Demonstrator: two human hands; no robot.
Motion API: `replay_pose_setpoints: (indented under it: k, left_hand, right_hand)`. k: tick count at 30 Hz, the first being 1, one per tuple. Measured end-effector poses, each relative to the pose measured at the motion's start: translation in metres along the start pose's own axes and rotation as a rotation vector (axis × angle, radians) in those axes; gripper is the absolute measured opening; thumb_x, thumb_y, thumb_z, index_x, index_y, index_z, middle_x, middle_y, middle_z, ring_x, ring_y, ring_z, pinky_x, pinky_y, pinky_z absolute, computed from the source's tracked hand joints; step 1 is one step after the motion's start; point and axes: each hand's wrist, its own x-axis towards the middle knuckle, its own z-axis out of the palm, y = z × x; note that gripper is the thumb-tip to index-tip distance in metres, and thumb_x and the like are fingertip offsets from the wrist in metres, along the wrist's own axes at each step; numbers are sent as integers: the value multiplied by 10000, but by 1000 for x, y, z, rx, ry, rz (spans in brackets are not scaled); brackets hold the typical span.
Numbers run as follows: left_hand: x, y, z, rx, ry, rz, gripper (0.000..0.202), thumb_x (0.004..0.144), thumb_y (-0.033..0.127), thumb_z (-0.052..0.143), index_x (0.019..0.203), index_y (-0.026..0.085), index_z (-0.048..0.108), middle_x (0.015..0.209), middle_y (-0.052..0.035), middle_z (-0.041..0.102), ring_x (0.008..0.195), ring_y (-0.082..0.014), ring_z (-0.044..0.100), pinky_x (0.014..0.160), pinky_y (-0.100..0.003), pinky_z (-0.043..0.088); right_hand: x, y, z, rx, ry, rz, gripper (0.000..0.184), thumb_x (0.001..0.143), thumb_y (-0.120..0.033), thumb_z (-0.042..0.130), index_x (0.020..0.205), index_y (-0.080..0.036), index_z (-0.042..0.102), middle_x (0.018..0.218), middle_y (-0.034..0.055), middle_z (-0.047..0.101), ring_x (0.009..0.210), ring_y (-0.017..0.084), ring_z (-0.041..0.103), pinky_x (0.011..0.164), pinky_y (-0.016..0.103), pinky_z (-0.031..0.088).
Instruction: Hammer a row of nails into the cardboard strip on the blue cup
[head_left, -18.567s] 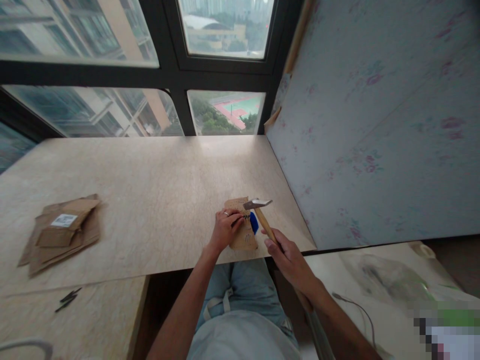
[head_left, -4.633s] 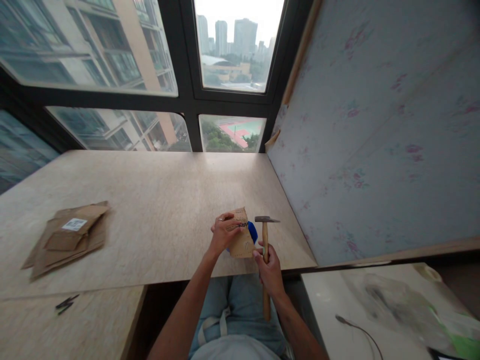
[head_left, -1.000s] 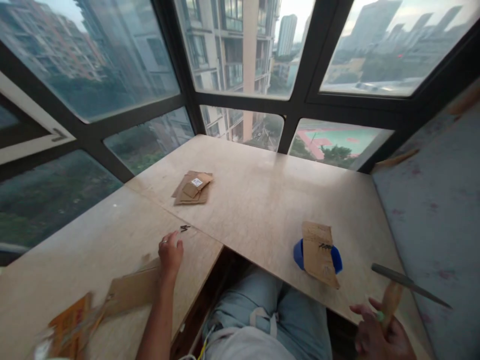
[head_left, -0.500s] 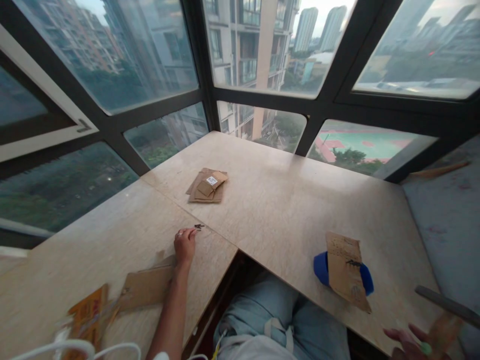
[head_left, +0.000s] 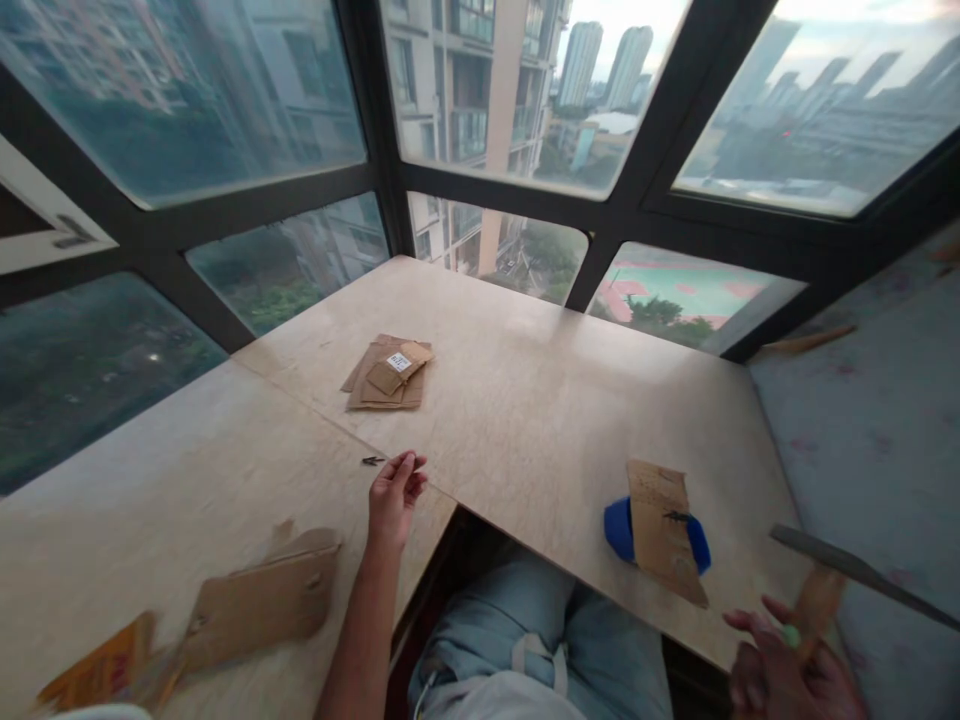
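My left hand is raised over the table near the seam, thumb and fingertips pinched together. Whatever is between them is too small to make out. Just left of it lie a few small dark pieces, like nails. At the lower right, my right hand is wrapped around the wooden handle of a hammer, whose long dark metal head sits crosswise at the top. Nearby stands a blue container with a piece of cardboard laid across it. More small dark pieces rest on that cardboard.
Flat cardboard pieces, one with a white label, are stacked toward the window corner. A folded cardboard piece and an orange packet lie at the left. The table has an inner corner cutout at my lap.
My left hand has moved right, away from the small dark pieces, and lifted with its fingers pinched. My right hand has brought the hammer further into view. The view has shifted right.
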Motion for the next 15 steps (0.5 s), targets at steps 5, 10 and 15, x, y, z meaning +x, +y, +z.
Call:
replay_pose_setpoints:
  k: [5,10,15]
  left_hand:
    - [-20,-27,53,-46,-204,-214,294,636,249,838,870,155,687,762,-4,724,526,-57,619,477,-147,504]
    - [-49,-53,105,72,-419,-296,348,637,251,846,940,150,708,868,-40,746,630,-98,684,587,-199,582]
    - [-77,-67,158,216,-602,-179,457,633,346,849,1004,134,688,851,-61,745,695,-178,726,644,-294,608]
  right_hand:
    - [1,10,-3,65,17,-20,506,734,-510,778,1079,-197,580,744,-22,656,319,25,344,246,159,352]
    - [3,19,-9,85,45,-11,505,778,-497,744,1138,-193,562,733,-39,639,319,22,328,241,152,341]
    - [3,28,-18,106,76,20,479,798,-507,719,1128,-204,548,741,-36,647,317,23,322,239,153,337]
